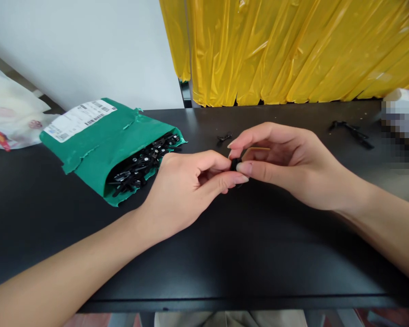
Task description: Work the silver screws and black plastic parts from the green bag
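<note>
Over the middle of the black table [204,268], my left hand [194,186] and my right hand [289,163] meet at a small black piece [235,163]. Thumb and fingers of my left hand pinch it from the left. From the right, the thumb and fingertips of my right hand close on the same piece. Its exact kind is mostly hidden by the fingers. Left of my left hand lies a green mailer bag [102,145], its open end showing many small black plastic parts [143,163], some with shiny round spots.
A small black piece [224,137] lies behind my hands, and more black pieces [352,131] lie at the right. Yellow plastic sheeting [259,54] hangs along the back. A whitish bag [17,109] is at far left, a blurred-out object [404,118] at far right.
</note>
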The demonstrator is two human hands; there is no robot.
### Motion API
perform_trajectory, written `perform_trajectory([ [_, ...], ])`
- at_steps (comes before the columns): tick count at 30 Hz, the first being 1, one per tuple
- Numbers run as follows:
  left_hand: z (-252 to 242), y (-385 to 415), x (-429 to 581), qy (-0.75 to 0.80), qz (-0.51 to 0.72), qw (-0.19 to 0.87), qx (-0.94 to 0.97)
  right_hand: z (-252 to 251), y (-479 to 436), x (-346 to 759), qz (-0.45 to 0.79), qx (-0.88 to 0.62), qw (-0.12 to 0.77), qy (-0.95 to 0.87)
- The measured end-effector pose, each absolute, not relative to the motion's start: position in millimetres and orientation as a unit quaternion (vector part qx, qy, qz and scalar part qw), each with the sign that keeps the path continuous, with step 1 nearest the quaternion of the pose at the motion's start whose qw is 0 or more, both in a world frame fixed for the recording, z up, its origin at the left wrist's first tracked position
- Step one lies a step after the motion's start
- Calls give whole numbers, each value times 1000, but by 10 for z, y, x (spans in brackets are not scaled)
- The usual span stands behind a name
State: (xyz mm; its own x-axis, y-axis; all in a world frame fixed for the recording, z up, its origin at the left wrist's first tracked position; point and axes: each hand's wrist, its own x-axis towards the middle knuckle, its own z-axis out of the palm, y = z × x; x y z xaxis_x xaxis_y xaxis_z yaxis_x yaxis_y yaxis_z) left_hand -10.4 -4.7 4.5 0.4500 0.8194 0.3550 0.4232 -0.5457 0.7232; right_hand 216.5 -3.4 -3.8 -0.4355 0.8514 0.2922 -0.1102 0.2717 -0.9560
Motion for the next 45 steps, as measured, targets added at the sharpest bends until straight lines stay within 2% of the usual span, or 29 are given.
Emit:
perform_trajectory([
  [11, 3, -79, -90, 377, 386, 237, 808, -4, -80, 2089, 563, -290, 459, -623],
  [18, -4, -88, -103, 362, 410, 187, 816, -19, -79, 2081, 517, -298, 454, -662],
  [21, 36, -90, -105, 367, 418, 290, 779, -21, -74, 2092, 491, -286, 468, -676],
  [27, 45, -67, -86, 281, 378, 699, 538, -27, -67, 2128, 464, -225, 503, -693],
  [30, 54, -61, -86, 249, 322, 797, 446, -29, -74, 2152, 448, -209, 498, -712],
  [33, 101, -50, -112, 277, 275, 818, 423, -5, -101, 2194, 380, -251, 477, -752],
  [38, 153, 9, -177, 325, 246, 773, 487, 33, -159, 2253, 192, -309, 458, -811],
  [45, 164, 66, -203, 324, 227, 749, 531, -94, -135, 2305, 120, -309, 433, -838],
])
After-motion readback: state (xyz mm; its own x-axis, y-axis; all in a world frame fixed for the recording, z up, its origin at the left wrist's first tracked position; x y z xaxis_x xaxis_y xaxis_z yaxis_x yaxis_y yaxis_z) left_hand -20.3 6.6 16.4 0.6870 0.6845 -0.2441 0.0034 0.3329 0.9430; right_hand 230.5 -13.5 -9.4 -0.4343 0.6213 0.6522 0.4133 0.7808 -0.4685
